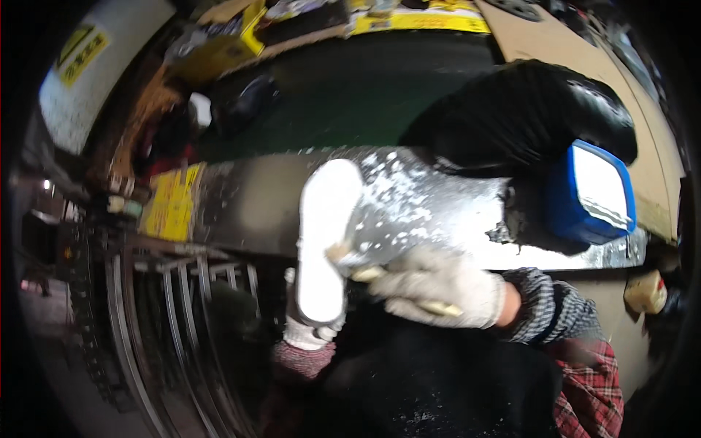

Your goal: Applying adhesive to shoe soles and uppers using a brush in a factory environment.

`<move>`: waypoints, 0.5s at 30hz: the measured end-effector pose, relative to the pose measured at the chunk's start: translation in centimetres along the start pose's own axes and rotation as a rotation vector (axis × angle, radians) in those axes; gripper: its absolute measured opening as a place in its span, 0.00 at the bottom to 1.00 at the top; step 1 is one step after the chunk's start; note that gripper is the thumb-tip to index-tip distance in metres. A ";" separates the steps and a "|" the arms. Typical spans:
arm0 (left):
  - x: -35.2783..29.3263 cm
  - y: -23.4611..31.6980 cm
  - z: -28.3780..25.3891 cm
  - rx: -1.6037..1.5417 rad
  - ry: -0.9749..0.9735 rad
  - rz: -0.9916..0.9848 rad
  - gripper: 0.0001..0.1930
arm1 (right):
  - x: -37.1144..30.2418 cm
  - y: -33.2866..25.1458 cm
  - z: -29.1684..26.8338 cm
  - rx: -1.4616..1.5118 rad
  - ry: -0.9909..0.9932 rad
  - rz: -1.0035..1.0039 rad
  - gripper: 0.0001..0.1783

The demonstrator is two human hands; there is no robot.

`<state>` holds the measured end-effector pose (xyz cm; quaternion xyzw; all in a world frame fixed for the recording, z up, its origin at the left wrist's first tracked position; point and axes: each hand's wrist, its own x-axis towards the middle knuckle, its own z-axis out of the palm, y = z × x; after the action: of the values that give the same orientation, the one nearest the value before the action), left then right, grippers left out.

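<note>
A long white shoe sole (330,208) stands out above the bench, its broad end pointing away from me. My left hand (310,332), in a white glove, grips the sole at its near end, with the fingers mostly hidden beneath it. My right hand (456,292), also gloved, is closed round the pale handle of a brush (369,274). The brush's blurred tip meets the right edge of the sole around its narrow middle. To the right, a blue tub (568,208) holds something bright white.
White spatters dot the shiny metal bench top (248,197). A bulging black bag (526,109) lies behind the tub. Yellow boxes (219,58) line the far side. Metal rails (182,314) stand at lower left, and a pale container (645,292) sits at far right.
</note>
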<state>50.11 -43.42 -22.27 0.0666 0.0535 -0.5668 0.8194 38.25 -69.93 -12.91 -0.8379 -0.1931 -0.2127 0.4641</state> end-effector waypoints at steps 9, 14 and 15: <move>14.2 6.4 6.2 0.368 0.565 0.854 0.30 | -5.1 -0.7 -8.9 0.042 0.230 0.115 0.14; 25.1 1.6 7.1 0.518 0.186 -0.241 0.36 | -10.2 -2.0 -11.8 0.093 0.402 0.049 0.14; 26.4 -2.8 10.7 0.656 0.520 0.003 0.34 | -11.1 -2.1 -12.4 0.102 0.428 0.051 0.15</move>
<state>56.92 -70.56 -16.19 0.4651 0.0752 -0.5170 0.7147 25.64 -80.97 -11.47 -0.7536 -0.0796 -0.3637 0.5417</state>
